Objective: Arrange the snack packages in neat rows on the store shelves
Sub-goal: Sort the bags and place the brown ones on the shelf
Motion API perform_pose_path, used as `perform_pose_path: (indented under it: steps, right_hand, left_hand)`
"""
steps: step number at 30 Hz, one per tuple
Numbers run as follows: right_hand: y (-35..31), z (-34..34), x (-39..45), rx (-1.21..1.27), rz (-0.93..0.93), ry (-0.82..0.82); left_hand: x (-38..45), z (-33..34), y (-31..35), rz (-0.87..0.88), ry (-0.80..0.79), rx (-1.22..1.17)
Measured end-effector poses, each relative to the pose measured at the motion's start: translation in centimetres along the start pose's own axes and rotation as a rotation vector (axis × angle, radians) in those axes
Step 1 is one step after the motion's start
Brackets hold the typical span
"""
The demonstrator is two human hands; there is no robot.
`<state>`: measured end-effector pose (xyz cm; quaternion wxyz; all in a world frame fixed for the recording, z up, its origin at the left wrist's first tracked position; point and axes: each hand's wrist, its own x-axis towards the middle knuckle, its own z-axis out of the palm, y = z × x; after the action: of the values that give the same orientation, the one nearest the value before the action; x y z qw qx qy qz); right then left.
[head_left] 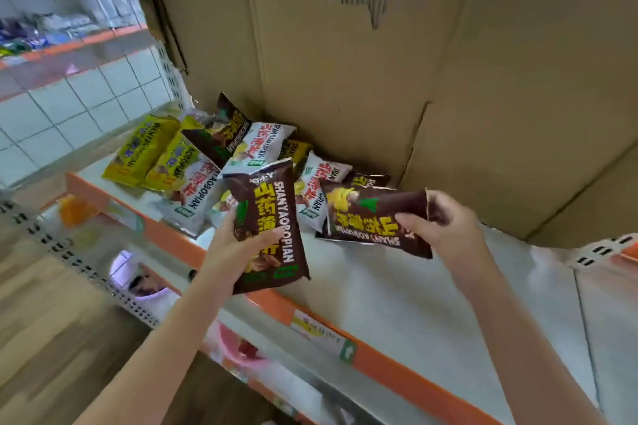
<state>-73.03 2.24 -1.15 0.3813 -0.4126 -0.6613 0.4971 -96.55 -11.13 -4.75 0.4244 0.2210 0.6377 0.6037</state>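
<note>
My left hand (238, 245) grips one brown packet (267, 224) upright, long axis toward the shelf's cardboard backing (345, 79), while my right hand (438, 221) pinches another brown packet (373, 217) lying crosswise, nearer the bare shelf (414, 293).

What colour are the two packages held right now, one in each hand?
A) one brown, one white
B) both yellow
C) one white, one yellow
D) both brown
D: the left hand holds a brown package upright over the shelf edge, and the right hand holds another brown package lying sideways.
</note>
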Motion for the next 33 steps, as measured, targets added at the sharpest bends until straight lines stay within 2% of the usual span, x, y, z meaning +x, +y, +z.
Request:
perform_pose_path:
  steps: [3, 7, 10, 13, 16, 19, 21, 24, 26, 29, 33]
  right_hand:
    - [-0.6, 1.9, 0.8, -0.046, -0.046, 0.101]
    - [-0.3, 5.8, 2.0, -0.096, -0.035, 0.129]
    - [1.1, 8.4, 2.7, -0.034, 0.085, 0.214]
    - [2.4, 10.8, 1.2, -0.022, 0.222, 0.278]
    - [4.0, 13.3, -1.7, -0.246, 0.253, 0.2]
    - [5.9, 14.6, -3.6, -0.374, 0.15, 0.181]
    - [6.0, 14.5, -3.9, -0.436, 0.121, 0.184]
    - [5.7, 13.8, -3.6, -0.54, 0.194, 0.093]
    - [5.1, 12.5, -3.2, -0.648, 0.281, -0.046]
    - [4.6, 10.6, -3.1, -0.759, 0.361, -0.198]
    - [4.5, 8.5, -5.4, -0.875, 0.191, -0.2]
  left_hand:
    - [2.0, -1.2, 0.3, 0.032, -0.079, 0.072]
    - [4.0, -1.4, 0.0, 0.135, -0.189, 0.244]
    - [5.2, -1.4, -1.0, 0.24, -0.282, 0.423]
    - [6.1, -1.5, -2.3, 0.428, -0.241, 0.769]
    - [4.9, -1.3, -3.3, 0.469, -0.182, 1.003]
    - [4.9, -1.5, -4.4, 0.758, -0.07, 1.068]
    - [5.4, -2.0, -4.9, 0.891, -0.026, 1.067]
    - [5.3, -2.2, -5.2, 1.053, 0.003, 1.062]
    - [4.9, -2.1, -5.3, 1.123, -0.027, 1.078]
    - [3.9, -1.6, -5.0, 1.128, -0.107, 1.098]
    - [1.7, 0.3, -4.5, 1.116, -0.248, 1.076]
